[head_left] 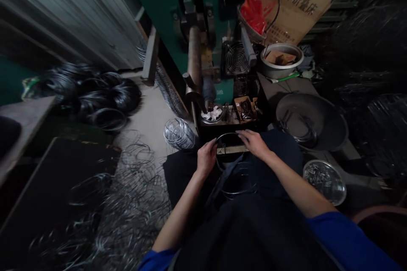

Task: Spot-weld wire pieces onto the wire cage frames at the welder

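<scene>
A thin metal wire ring (227, 134) is held in front of me, its upper arc bowed between my hands. My left hand (207, 157) pinches it at the left, thumb and fingers pressed together. At the other end, my right hand (253, 143) grips the wire with closed fingertips. Just beyond them stands a machine with a grey cylindrical arm (194, 57); a small dish of white scraps (212, 114) lies under its tip. More wire rings (239, 182) rest in my lap, partly in shadow.
Wire coils (108, 93) and loose wire pieces (133, 194) cover the floor at left. A silvery coil stack (179, 133) stands beside the machine. To my right are a wide dark pan (330, 112), a bowl of small metal parts (324, 180) and a round pot (281, 70).
</scene>
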`<state>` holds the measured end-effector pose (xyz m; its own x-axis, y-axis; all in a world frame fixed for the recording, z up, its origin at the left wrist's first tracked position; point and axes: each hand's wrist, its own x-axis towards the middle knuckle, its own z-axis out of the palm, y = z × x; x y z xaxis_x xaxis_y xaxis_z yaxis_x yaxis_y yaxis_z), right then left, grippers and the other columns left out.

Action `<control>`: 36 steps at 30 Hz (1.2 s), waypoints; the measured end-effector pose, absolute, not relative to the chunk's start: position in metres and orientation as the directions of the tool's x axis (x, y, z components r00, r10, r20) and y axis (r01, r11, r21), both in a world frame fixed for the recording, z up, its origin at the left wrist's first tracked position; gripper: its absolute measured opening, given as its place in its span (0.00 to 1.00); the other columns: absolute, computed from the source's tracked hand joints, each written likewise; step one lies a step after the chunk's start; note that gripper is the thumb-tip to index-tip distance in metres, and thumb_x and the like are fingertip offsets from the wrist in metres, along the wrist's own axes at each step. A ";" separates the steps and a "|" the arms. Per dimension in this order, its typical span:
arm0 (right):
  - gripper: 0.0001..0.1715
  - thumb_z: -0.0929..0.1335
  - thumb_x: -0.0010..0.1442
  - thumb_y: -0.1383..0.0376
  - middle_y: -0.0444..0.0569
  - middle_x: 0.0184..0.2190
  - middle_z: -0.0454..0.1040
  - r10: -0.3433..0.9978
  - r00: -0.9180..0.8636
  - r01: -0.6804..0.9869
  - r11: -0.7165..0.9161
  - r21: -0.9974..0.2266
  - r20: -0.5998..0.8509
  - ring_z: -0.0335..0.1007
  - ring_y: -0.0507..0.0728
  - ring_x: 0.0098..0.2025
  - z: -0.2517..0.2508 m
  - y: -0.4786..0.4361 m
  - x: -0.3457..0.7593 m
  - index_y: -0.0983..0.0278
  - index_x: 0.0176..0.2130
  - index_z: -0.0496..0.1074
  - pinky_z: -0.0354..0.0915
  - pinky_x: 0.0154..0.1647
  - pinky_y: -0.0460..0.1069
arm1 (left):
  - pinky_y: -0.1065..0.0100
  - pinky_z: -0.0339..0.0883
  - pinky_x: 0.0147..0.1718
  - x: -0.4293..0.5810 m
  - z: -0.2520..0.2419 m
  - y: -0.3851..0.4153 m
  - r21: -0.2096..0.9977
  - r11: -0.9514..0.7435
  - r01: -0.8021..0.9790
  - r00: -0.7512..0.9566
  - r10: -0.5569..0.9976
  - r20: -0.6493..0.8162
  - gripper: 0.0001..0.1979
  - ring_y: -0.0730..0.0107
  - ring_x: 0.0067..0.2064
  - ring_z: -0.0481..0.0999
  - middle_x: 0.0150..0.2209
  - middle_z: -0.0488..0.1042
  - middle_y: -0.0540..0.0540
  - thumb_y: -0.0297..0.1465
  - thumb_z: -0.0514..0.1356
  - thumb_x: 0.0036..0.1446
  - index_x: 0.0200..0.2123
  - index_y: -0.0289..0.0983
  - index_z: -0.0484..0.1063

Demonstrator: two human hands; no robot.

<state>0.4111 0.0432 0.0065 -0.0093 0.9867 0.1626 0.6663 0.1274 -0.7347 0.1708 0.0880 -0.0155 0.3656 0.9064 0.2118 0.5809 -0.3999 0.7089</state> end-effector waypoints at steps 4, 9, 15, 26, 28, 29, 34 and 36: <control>0.19 0.62 0.68 0.58 0.54 0.47 0.78 0.989 0.038 0.586 0.094 -0.805 0.143 0.74 0.62 0.49 0.003 0.054 0.410 0.61 0.50 0.77 0.66 0.55 0.56 | 0.62 0.71 0.48 0.175 -0.010 0.105 0.690 -0.417 0.592 0.369 0.901 0.228 0.14 0.60 0.45 0.80 0.44 0.80 0.40 0.31 0.54 0.65 0.48 0.37 0.76; 0.22 0.62 0.67 0.52 0.54 0.44 0.80 0.985 0.106 0.544 0.055 -0.837 0.134 0.75 0.63 0.48 0.009 0.070 0.403 0.63 0.44 0.78 0.67 0.52 0.54 | 0.65 0.71 0.44 0.173 0.001 0.123 0.672 -0.438 0.597 0.382 0.892 0.242 0.13 0.61 0.41 0.80 0.40 0.81 0.42 0.30 0.54 0.64 0.45 0.37 0.77; 0.28 0.66 0.61 0.44 0.50 0.31 0.78 0.948 -0.060 0.258 -0.288 -0.922 -0.313 0.75 0.56 0.27 0.015 0.054 0.408 0.65 0.43 0.75 0.68 0.26 0.47 | 0.66 0.69 0.41 0.152 -0.006 0.112 0.665 -0.416 0.620 0.371 0.903 0.219 0.13 0.62 0.37 0.79 0.37 0.80 0.42 0.32 0.53 0.64 0.43 0.37 0.77; 0.14 0.71 0.59 0.53 0.47 0.33 0.81 0.969 -0.078 0.568 -0.151 -0.809 -0.235 0.75 0.59 0.37 0.022 0.012 0.409 0.62 0.35 0.80 0.63 0.38 0.49 | 0.66 0.68 0.42 0.134 -0.009 0.086 0.720 -0.326 0.613 0.290 0.940 0.178 0.12 0.61 0.39 0.78 0.38 0.79 0.41 0.34 0.53 0.62 0.40 0.37 0.76; 0.13 0.71 0.60 0.55 0.47 0.32 0.80 0.970 -0.072 0.609 -0.140 -0.781 -0.230 0.74 0.58 0.36 0.030 0.008 0.406 0.62 0.33 0.79 0.61 0.36 0.48 | 0.65 0.67 0.43 0.133 -0.010 0.084 0.741 -0.296 0.602 0.275 0.949 0.156 0.12 0.61 0.39 0.78 0.38 0.79 0.41 0.35 0.53 0.62 0.40 0.37 0.76; 0.14 0.71 0.60 0.55 0.47 0.31 0.80 0.971 -0.073 0.617 -0.136 -0.775 -0.229 0.74 0.57 0.34 0.034 0.008 0.405 0.62 0.33 0.79 0.60 0.35 0.48 | 0.65 0.67 0.43 0.133 -0.012 0.084 0.754 -0.277 0.596 0.266 0.954 0.140 0.12 0.61 0.39 0.77 0.38 0.78 0.41 0.35 0.54 0.62 0.39 0.37 0.75; 0.26 0.72 0.55 0.43 0.44 0.22 0.76 0.966 -0.130 0.545 -0.119 -0.830 -0.224 0.71 0.53 0.27 0.054 0.027 0.386 0.64 0.31 0.79 0.58 0.29 0.45 | 0.69 0.67 0.37 0.131 -0.028 0.091 0.828 -0.145 0.542 0.270 0.963 -0.008 0.10 0.67 0.32 0.73 0.28 0.72 0.48 0.39 0.57 0.58 0.33 0.37 0.71; 0.30 0.72 0.52 0.39 0.44 0.17 0.73 0.952 -0.192 0.534 -0.103 -0.839 -0.238 0.69 0.52 0.23 0.061 0.042 0.372 0.64 0.27 0.78 0.57 0.26 0.45 | 0.70 0.68 0.35 0.130 -0.032 0.094 0.859 -0.083 0.505 0.309 0.947 -0.090 0.12 0.68 0.32 0.73 0.28 0.71 0.49 0.41 0.57 0.57 0.32 0.37 0.69</control>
